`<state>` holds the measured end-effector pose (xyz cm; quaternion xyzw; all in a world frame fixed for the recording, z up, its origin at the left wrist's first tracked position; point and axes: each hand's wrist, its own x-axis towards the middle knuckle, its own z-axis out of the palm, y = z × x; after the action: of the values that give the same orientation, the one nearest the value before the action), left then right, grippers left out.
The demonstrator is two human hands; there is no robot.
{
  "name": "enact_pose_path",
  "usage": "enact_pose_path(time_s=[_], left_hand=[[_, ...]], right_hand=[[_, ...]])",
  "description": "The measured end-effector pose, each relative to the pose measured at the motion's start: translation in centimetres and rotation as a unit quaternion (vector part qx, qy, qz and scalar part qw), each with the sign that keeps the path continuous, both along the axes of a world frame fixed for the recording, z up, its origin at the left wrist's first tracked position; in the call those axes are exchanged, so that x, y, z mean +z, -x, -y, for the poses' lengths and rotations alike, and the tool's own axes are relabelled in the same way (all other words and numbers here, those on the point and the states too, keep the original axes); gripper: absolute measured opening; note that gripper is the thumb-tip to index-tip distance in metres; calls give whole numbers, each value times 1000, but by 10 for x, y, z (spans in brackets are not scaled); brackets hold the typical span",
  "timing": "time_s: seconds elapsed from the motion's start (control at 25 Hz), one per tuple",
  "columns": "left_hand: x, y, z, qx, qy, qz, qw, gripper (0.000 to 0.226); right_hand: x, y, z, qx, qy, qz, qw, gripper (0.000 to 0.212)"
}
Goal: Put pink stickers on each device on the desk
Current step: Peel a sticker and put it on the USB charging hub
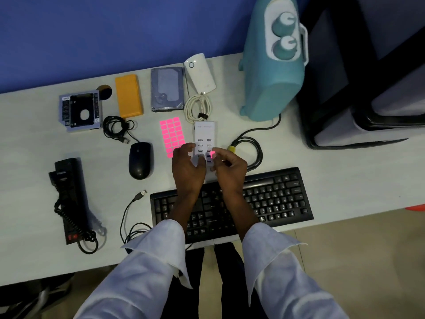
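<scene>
A sheet of pink stickers [171, 132] lies mid-desk beside a white multi-port USB charger [204, 134]. Both my hands hover over the charger's near end. My right hand [228, 168] pinches one pink sticker [212, 154] at its fingertips, just above the charger's ports. My left hand [187, 165] rests with fingers spread on the charger's left edge, covering the sheet's lower corner. Other devices: a black mouse [140, 160], a black keyboard [271, 199], a hard drive [167, 88], an orange case [128, 95], a drive caddy [80, 110], a white adapter [200, 72] and a black power strip [69, 199].
A tall teal appliance [273, 65] stands at the back right, its black cable [250, 146] coiled beside the charger. A coiled white cable [198, 107] lies behind the charger. Loose black USB cables [117, 127] lie near the mouse. The desk's front edge runs under my sleeves.
</scene>
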<state>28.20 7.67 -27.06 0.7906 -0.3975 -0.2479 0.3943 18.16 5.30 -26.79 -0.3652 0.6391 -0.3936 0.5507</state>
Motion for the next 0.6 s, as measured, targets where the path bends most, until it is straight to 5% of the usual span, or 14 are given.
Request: enact_pose_path(time_s=[0.4,0.52,0.6], left_hand=[[-21,18,45,-34,-108,160,981,89],[-11,10,50,-21,-70,8,997,79],[-8,3,49,50,-58,-264,962,60]], right_hand=[[3,30,37,26,-16,17,999,5],[0,30,48,12,-35,31,999,9],[-1,28,55,11,-60,61,996,10]])
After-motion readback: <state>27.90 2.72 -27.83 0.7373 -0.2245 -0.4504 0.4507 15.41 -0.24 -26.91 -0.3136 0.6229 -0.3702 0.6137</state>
